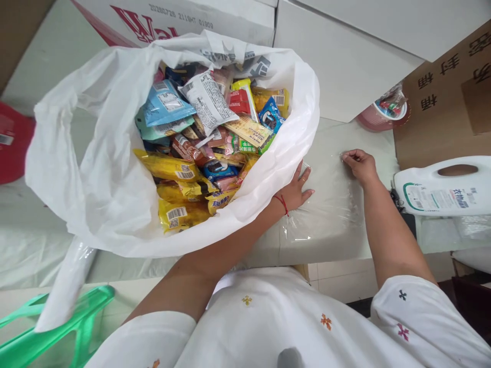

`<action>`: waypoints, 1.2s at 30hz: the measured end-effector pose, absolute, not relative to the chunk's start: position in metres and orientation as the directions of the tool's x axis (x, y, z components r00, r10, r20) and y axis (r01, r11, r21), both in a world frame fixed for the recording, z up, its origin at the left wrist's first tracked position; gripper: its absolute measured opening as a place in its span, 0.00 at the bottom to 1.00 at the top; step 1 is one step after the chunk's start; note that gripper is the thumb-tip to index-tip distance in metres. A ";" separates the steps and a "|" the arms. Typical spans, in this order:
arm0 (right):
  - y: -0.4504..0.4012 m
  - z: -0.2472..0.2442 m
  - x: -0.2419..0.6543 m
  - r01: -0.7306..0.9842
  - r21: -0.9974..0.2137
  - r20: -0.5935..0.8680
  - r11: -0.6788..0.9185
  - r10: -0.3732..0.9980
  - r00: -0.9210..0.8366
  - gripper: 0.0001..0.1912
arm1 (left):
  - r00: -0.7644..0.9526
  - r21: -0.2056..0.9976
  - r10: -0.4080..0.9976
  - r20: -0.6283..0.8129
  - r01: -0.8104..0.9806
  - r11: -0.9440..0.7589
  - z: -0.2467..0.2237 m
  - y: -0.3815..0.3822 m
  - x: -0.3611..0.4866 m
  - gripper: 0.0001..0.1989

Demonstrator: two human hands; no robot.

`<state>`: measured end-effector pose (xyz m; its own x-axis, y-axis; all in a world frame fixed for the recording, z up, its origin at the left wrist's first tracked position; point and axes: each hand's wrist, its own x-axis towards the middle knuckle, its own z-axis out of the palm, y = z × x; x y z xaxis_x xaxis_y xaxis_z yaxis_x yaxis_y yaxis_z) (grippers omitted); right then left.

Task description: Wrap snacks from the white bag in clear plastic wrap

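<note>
clear film [328, 204] is lying near the front edge of the worktop [333, 134], left hand [297, 190] resting splayed on it, right hand [360, 164] seemingly pinching its side; likely being light, limp, slippery, edges offering grip

White jug [437, 197], pink basket [373, 118] near cardboard box [425, 128]; green stool [92, 301] lower left.

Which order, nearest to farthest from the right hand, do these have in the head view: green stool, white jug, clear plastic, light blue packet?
1. Clear plastic: touching the right hand.
2. White jug: to its right.
3. Light blue packet: left, in the white bag.
4. Green stool: far left, lower down.
</note>
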<state>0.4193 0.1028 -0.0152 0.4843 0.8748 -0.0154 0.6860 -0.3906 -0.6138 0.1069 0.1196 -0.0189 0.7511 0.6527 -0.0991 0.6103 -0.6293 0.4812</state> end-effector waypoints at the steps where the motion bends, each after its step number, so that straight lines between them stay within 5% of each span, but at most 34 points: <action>1: 0.105 -0.012 0.424 0.617 -0.669 -0.085 -0.415 0.867 0.491 0.16 | 0.753 0.481 0.651 -0.092 0.606 -0.633 -0.020 0.120 0.107 0.39; 6: 0.116 0.007 0.444 0.437 -0.763 -0.244 -0.476 0.839 0.487 0.15 | 0.757 0.482 0.651 -0.056 0.592 -0.646 -0.028 0.120 0.108 0.39; 15: 0.121 0.007 0.430 0.505 -0.734 -0.258 -0.454 0.874 0.412 0.21 | 0.757 0.473 0.650 -0.063 0.596 -0.648 -0.027 0.119 0.108 0.38; 21: 0.126 0.009 0.441 0.453 -0.784 -0.084 -0.425 0.795 0.601 0.17 | 0.760 0.486 0.645 -0.077 0.594 -0.641 -0.028 0.120 0.108 0.38; 27: 0.119 0.019 0.420 0.558 -0.682 -0.244 -0.472 0.867 0.434 0.17 | 0.742 0.500 0.661 -0.110 0.617 -0.608 -0.024 0.120 0.109 0.40; 33: 0.128 0.039 0.426 0.413 -0.741 -0.040 -0.530 0.649 0.760 0.12 | 0.737 0.548 0.660 -0.146 0.616 -0.566 -0.018 0.119 0.108 0.44; 36: 0.147 0.083 0.394 0.473 -0.818 0.184 -0.328 0.630 0.755 0.12 | 0.745 0.584 0.654 -0.129 0.591 -0.557 -0.018 0.118 0.108 0.46</action>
